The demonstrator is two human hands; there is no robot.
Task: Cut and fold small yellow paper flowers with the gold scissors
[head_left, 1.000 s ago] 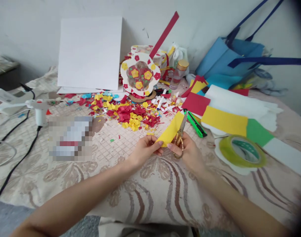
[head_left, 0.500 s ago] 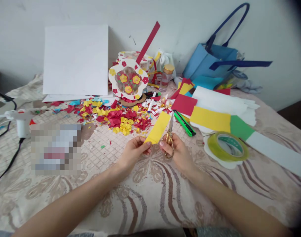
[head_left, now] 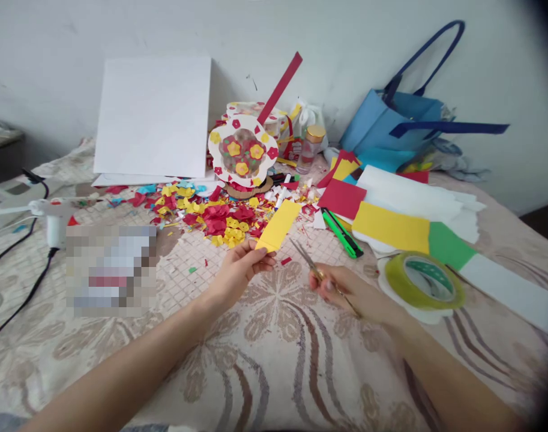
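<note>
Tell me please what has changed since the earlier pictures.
The right hand has moved rightward, away from the yellow strip, and its scissors have turned, tips now pointing forward-left. The left hand still holds the strip; the green cutter lies unmoved.

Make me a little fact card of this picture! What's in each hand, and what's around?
Left hand: holds a yellow paper strip by its near end
Right hand: holds scissors, blades apart from the strip
To the right: green cutter, roll of tape
Farther off: colourful paper scraps, flower-shaped decoration
Back right: blue bag
</note>
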